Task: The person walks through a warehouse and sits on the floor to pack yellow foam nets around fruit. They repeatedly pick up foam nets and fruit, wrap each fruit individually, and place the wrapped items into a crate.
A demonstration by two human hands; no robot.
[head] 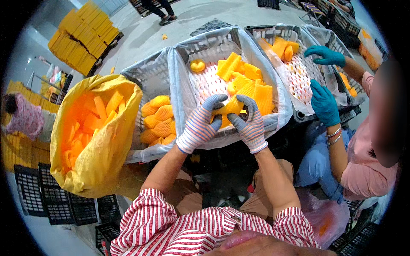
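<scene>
Both my hands, in striped knit gloves with grey fingers, hold one yellow foam net sleeve (233,107) above the near edge of a plastic-lined crate (179,96). My left hand (203,123) grips its left side, my right hand (250,123) its right side. Whether anything is inside the sleeve cannot be told. Behind them in the crate lie loose yellow foam nets (264,96) and a small yellow fruit-like piece (197,65) on white netting. In the crate to the left, several net-wrapped oval pieces (164,112) are piled.
An open yellow sack (118,150) of foam sleeves stands at left. At right, a co-worker's teal-gloved hands (325,104) are over another lined crate (282,68). Black crates (56,204) stand lower left; yellow stacks (83,38) are farther back. Another person's legs (158,8) show at the top.
</scene>
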